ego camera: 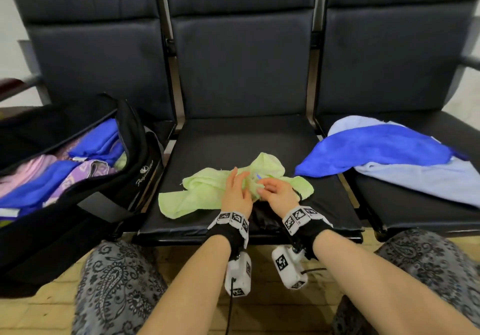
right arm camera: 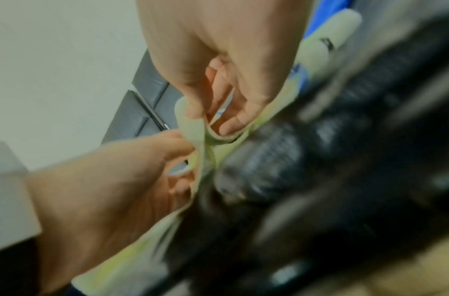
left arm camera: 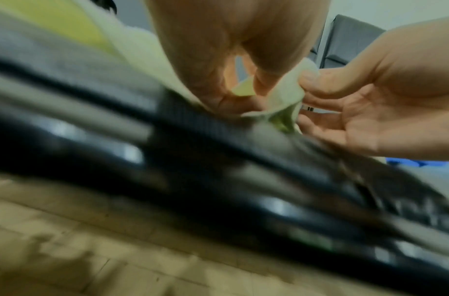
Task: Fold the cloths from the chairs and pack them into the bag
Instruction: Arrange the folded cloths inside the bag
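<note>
A crumpled light green cloth (ego camera: 197, 191) lies on the middle chair seat (ego camera: 246, 140). Both hands meet at its middle. My left hand (ego camera: 242, 178) pinches a fold of the green cloth (left arm camera: 281, 96) between thumb and fingers. My right hand (ego camera: 265, 189) pinches the same bunched edge from the other side, with the green cloth (right arm camera: 195, 128) wrapped over its fingertips. An open black bag (ego camera: 140, 153) stands on the left seat and holds blue, pink and purple cloths. A dark blue cloth (ego camera: 376, 153) lies over a pale blue cloth (ego camera: 428, 181) on the right seat.
Three black padded chairs stand in a row with metal bars between them. My knees in grey patterned trousers are at the bottom, over a tan tiled floor. The back half of the middle seat is bare.
</note>
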The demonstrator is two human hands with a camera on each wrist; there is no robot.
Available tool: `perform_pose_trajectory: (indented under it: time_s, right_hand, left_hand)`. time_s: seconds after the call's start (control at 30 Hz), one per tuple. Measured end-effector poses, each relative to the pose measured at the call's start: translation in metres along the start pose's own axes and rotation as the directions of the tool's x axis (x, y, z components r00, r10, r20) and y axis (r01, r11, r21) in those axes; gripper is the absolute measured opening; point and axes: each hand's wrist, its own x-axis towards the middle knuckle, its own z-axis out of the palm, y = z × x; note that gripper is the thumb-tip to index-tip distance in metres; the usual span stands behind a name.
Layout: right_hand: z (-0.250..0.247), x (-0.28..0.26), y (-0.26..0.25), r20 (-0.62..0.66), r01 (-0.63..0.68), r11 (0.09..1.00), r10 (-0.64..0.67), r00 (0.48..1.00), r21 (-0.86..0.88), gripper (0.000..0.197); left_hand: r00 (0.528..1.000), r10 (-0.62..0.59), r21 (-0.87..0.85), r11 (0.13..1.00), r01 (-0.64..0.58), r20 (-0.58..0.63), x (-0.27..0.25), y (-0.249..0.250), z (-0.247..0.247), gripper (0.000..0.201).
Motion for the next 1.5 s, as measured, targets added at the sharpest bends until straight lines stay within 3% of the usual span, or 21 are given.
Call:
perform_pose_trajectory:
  time_s: [0.1,0.23,0.3,0.4,0.5,0.67,0.77,0.83,0.87,0.93,1.07,1.13,1.17,1.23,1.27,1.33,1.43,1.5]
  right_hand:
    - [-0.006,0.003,-0.030,0.038,0.030,0.999,-0.029,0.999,-0.018,0.021]
    - [-0.025,0.017,-0.088,0.028,0.134,0.990,-0.133,0.991,-0.042,0.024]
    - [-0.033,0.025,-0.121,0.021,0.179,0.982,-0.178,0.984,-0.063,0.022]
    - [-0.042,0.032,-0.174,0.037,0.269,0.963,-0.267,0.963,-0.034,0.026]
    - [-0.046,0.037,-0.218,0.049,0.340,0.938,-0.338,0.940,-0.065,0.023]
    - [-0.054,0.040,-0.270,-0.059,0.392,0.917,-0.396,0.916,-0.070,0.020]
    - [-0.063,0.044,-0.292,-0.116,0.399,0.915,-0.404,0.907,-0.062,0.019]
    - [-0.070,0.046,-0.305,-0.148,0.408,0.911,-0.413,0.899,-0.064,0.017]
    - [-0.073,0.046,-0.310,-0.166,0.409,0.910,-0.413,0.895,-0.059,0.018]
    - [-0.080,0.046,-0.320,-0.204,0.414,0.909,-0.415,0.887,-0.048,0.018]
    - [-0.096,0.046,-0.334,-0.295,0.417,0.909,-0.406,0.865,-0.030,0.023]
    - [-0.104,0.046,-0.337,-0.343,0.420,0.906,-0.410,0.845,-0.048,0.019]
    - [-0.108,0.047,-0.338,-0.368,0.422,0.904,-0.414,0.832,-0.064,0.016]
    - [-0.118,0.047,-0.338,-0.407,0.429,0.899,-0.426,0.808,-0.088,0.014]
    - [-0.123,0.048,-0.337,-0.422,0.425,0.900,-0.425,0.801,-0.100,0.014]
    - [-0.131,0.049,-0.335,-0.449,0.410,0.905,-0.415,0.791,-0.114,0.014]
    - [-0.141,0.049,-0.331,-0.484,0.377,0.918,-0.388,0.784,-0.124,0.014]
    - [-0.145,0.049,-0.328,-0.506,0.351,0.926,-0.373,0.778,-0.143,0.018]
  left_hand:
    - [0.999,-0.003,0.191,0.982,-0.006,0.047,0.009,0.012,-0.021,0.036]
    - [0.997,0.009,0.198,0.980,0.006,-0.070,0.019,0.036,-0.062,0.020]
    - [0.992,-0.024,0.219,0.974,0.051,-0.126,0.022,0.052,-0.085,0.024]
    - [0.981,-0.007,0.380,0.922,0.081,-0.192,0.026,0.081,-0.118,0.035]
    - [0.945,0.078,0.473,0.877,0.087,-0.318,0.028,0.103,-0.146,0.026]
    - [0.926,0.079,0.329,0.943,0.050,-0.369,0.037,0.117,-0.185,0.017]
    - [0.944,0.193,0.275,0.954,-0.117,-0.266,0.033,0.123,-0.202,0.016]
    - [0.978,0.205,0.289,0.939,-0.185,-0.039,0.028,0.128,-0.210,0.025]
    - [0.985,0.154,0.331,0.928,-0.173,0.082,0.025,0.130,-0.212,0.029]
    - [0.974,-0.005,0.470,0.876,-0.104,0.226,0.020,0.131,-0.215,0.029]
    - [0.932,-0.199,0.697,0.713,-0.075,0.304,0.015,0.117,-0.222,0.024]
    - [0.915,-0.248,0.780,0.617,-0.104,0.318,0.014,0.113,-0.228,0.031]
    - [0.918,-0.259,0.840,0.528,-0.126,0.301,0.011,0.114,-0.231,0.033]
    - [0.939,-0.237,0.925,0.345,-0.157,0.248,0.005,0.118,-0.235,0.034]
    - [0.950,-0.216,0.937,0.313,-0.152,0.226,0.005,0.120,-0.238,0.036]
    - [0.968,-0.150,0.916,0.378,-0.132,0.202,0.007,0.122,-0.243,0.035]
    - [0.995,0.086,0.722,0.685,-0.101,0.059,0.011,0.121,-0.254,0.010]
    - [0.971,0.198,0.507,0.856,-0.104,-0.136,0.016,0.118,-0.258,0.014]
